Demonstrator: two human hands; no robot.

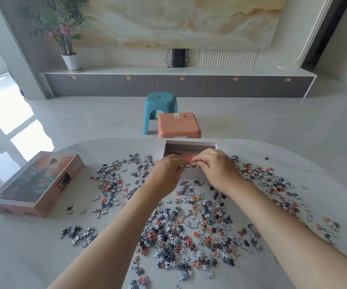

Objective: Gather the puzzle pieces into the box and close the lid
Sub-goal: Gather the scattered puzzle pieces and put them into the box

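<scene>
Several loose puzzle pieces [191,226] in red, grey, white and dark blue lie scattered over the pale oval table [32,257]. An open white box [189,143] stands at the table's far edge. My left hand [166,174] and my right hand [218,170] meet over the box's near wall, fingers curled, and together pinch a reddish clump of pieces [189,158] above its inside. The lid [37,184], printed with a picture, lies face up at the left.
Beyond the table stand a teal stool [161,107] and a salmon stool [179,125] on a glossy floor. A potted plant [64,34] and a low grey cabinet [179,85] line the far wall.
</scene>
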